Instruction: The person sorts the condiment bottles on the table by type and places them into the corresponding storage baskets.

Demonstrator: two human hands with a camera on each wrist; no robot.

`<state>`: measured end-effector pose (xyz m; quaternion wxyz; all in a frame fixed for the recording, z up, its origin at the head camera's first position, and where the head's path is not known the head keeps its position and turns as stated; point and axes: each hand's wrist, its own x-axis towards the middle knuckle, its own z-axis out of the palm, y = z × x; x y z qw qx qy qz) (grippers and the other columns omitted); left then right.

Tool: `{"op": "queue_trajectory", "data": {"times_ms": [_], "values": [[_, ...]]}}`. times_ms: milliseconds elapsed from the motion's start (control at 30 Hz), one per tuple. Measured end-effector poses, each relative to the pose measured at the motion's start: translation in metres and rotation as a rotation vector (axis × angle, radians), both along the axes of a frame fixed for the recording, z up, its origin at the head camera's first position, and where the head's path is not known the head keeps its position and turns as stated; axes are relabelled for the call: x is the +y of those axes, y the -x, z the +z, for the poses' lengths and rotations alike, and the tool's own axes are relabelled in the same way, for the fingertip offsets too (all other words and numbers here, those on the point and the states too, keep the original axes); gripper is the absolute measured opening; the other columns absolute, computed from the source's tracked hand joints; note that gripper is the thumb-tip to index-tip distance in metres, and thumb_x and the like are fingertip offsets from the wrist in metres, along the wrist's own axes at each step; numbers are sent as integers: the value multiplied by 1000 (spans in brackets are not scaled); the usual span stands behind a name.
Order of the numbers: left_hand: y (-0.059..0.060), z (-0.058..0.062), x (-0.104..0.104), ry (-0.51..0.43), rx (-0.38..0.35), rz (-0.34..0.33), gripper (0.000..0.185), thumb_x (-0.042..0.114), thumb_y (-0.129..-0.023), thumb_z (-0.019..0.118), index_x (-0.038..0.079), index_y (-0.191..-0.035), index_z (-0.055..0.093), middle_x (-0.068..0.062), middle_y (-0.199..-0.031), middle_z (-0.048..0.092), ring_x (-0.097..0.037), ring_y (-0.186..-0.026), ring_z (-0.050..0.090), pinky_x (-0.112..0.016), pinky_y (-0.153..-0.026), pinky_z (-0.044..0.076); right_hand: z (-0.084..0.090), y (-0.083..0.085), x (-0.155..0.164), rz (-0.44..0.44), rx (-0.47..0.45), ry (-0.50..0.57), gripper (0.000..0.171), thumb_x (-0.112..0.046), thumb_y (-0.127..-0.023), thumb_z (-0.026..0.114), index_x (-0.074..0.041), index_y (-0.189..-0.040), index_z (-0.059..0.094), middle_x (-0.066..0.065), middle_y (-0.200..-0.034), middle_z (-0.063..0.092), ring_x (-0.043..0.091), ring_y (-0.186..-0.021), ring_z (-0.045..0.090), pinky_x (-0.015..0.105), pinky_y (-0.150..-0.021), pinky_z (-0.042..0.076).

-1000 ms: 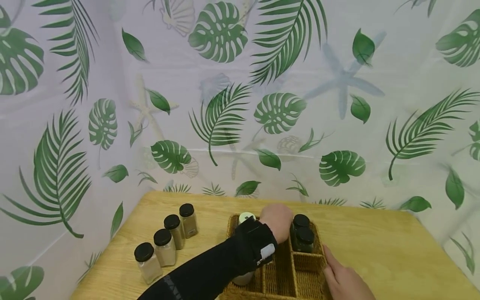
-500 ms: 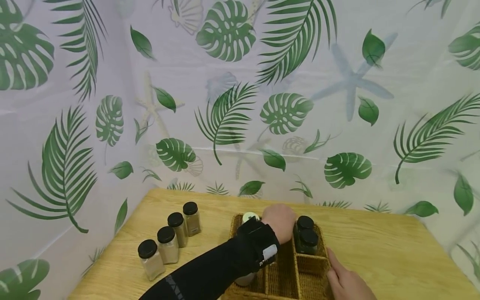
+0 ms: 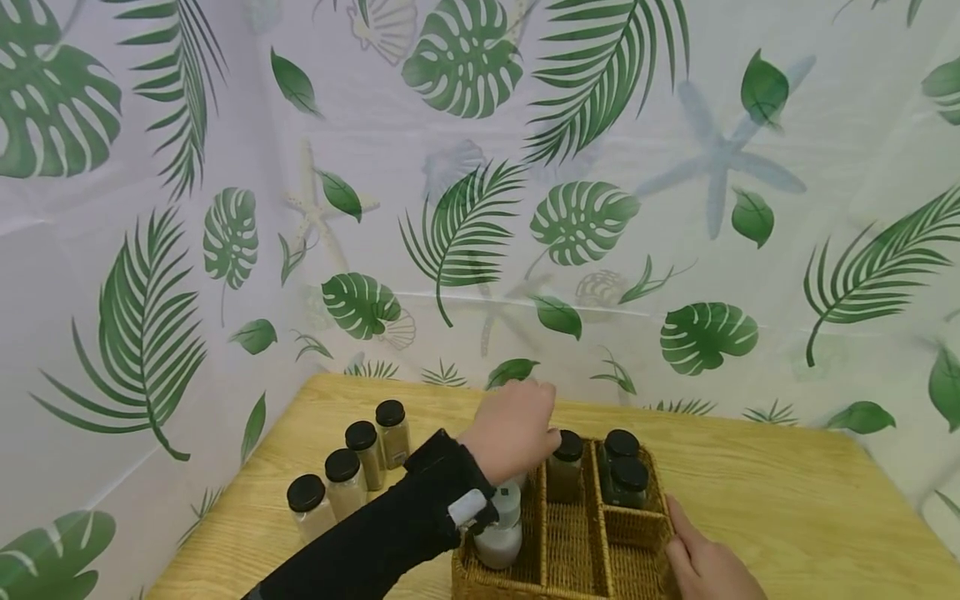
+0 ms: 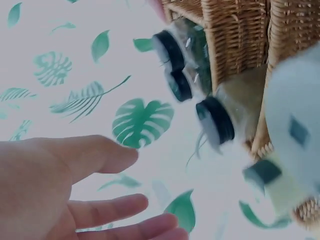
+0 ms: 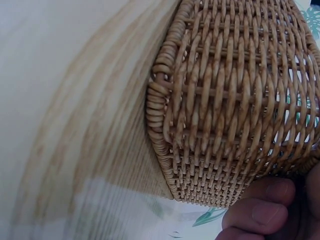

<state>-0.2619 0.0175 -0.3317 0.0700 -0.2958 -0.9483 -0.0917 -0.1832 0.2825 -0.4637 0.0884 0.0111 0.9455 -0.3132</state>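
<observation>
My left hand (image 3: 513,429) is above the left part of a woven basket (image 3: 671,475), holding nothing. In the left wrist view, its thumb and fingers are spread and apart from a black-lidded jar (image 4: 215,120). That same jar (image 3: 567,467) stands at the far end of the basket's middle compartment. My right hand (image 3: 708,558) grips the basket's right side, with curled fingers (image 5: 262,212) at the wicker in the right wrist view. Two dark, black-lidded jars (image 3: 630,479) stand in the far right compartment. A clear-topped jar with white contents (image 3: 498,542) stands in the left compartment, partly behind my wrist.
Several black-lidded spice jars (image 3: 343,483) stand in a slanting row on the wooden table (image 3: 787,500), left of the basket. My left sleeve (image 3: 367,533) passes in front of them. A leaf-patterned cloth (image 3: 480,208) hangs behind the table.
My left hand has let go of the black-lidded jar in the middle compartment and moved left, uncovering it. The right hand keeps its grip on the basket. The head view has shifted slightly.
</observation>
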Motion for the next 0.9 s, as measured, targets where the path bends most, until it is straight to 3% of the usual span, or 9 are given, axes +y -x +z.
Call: {"op": "queue_trajectory", "data": {"times_ms": [133, 300, 533, 667, 767, 900], "values": [[-2, 10, -28, -62, 49, 37, 20, 21, -98, 63, 4, -107, 65, -8, -93, 65, -22, -84, 65, -32, -69, 51, 2, -1, -1, -1, 2, -5, 58, -24, -109, 30, 7, -157, 21, 0, -50, 39, 12, -43, 18, 28, -45, 23], [10, 10, -64, -66, 52, 172, 20, 23, -95, 67, 3, -101, 66, -10, -90, 65, -27, -84, 66, -37, -67, 54, 3, -1, 0, -7, -4, 0, 58, -23, -107, 29, 6, -157, 20, 0, -49, 37, 12, -43, 18, 28, -44, 22], [30, -12, -111, -52, 47, 300, 13, 11, -90, 68, 4, -82, 60, -8, -72, 54, -22, -62, 51, -33, -52, 37, 0, -1, 3, 4, -2, 7, 59, -23, -108, 29, 7, -157, 20, 0, -49, 37, 12, -43, 18, 27, -44, 22], [37, -26, -126, -23, -6, 350, 26, 5, -86, 69, 9, -68, 50, -2, -63, 39, -17, -56, 37, -32, -48, 26, -1, -1, 3, 1, 4, -5, 59, -24, -108, 30, 7, -157, 20, 0, -49, 37, 12, -43, 18, 28, -44, 22], [42, -35, -133, 13, -38, 378, 37, 4, -85, 69, 13, -61, 42, 1, -59, 32, -16, -53, 33, -32, -47, 25, -1, -2, 2, -5, 8, -15, 58, -24, -108, 30, 6, -157, 21, 0, -49, 37, 12, -43, 19, 28, -44, 22], [46, -44, -140, 61, -57, 414, 36, 2, -89, 65, 14, -61, 44, 0, -57, 36, -16, -52, 40, -34, -48, 32, 0, -2, -1, -7, 17, -29, 58, -25, -108, 31, 6, -157, 23, -1, -49, 38, 12, -43, 20, 28, -44, 23]]}}
